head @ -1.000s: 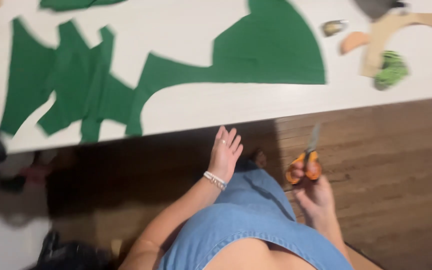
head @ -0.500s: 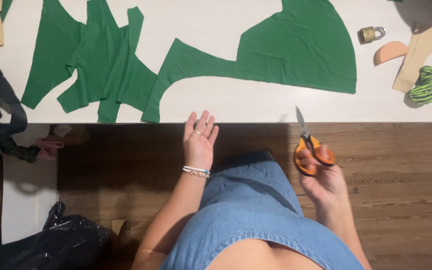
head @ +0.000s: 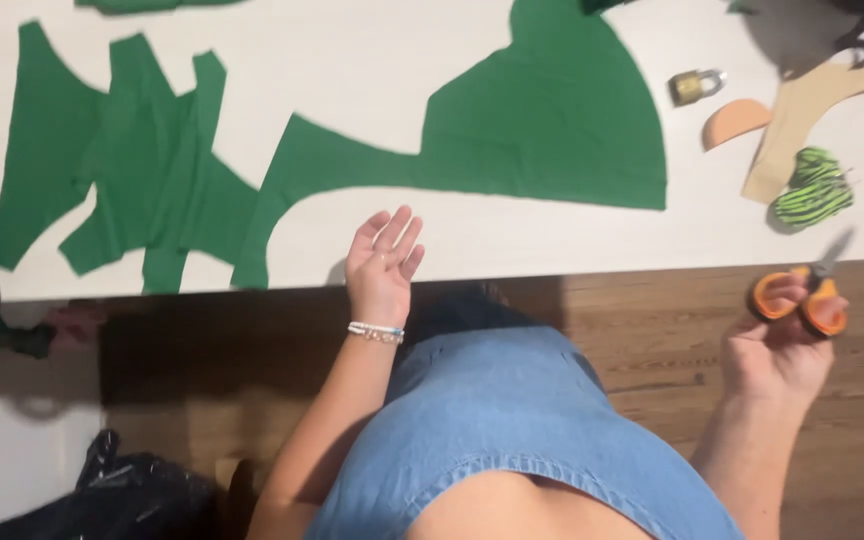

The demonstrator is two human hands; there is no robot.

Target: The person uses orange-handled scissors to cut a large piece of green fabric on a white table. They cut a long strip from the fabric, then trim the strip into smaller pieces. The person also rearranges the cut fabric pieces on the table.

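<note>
My left hand (head: pixel 382 262) hovers open over the near edge of the white table (head: pixel 552 235), fingers spread, a beaded bracelet on the wrist. Just beyond it lies a large cut piece of green fabric (head: pixel 542 130). More green fabric pieces (head: pixel 122 165) lie to the left. My right hand (head: pixel 777 350) is below the table edge on the right, gripping orange-handled scissors (head: pixel 802 295) whose blades point up toward the table.
On the table's right end lie a brass padlock (head: pixel 694 86), a tan rounded piece (head: pixel 735 122), a beige paper pattern (head: pixel 802 120) and a green striped bundle (head: pixel 812 190). Below are wooden floor (head: pixel 652 320), my denim skirt (head: pixel 522 420) and a black bag (head: pixel 122 490).
My left hand has risen to the table edge. My right hand with the scissors has swung out to the right, near the striped bundle.
</note>
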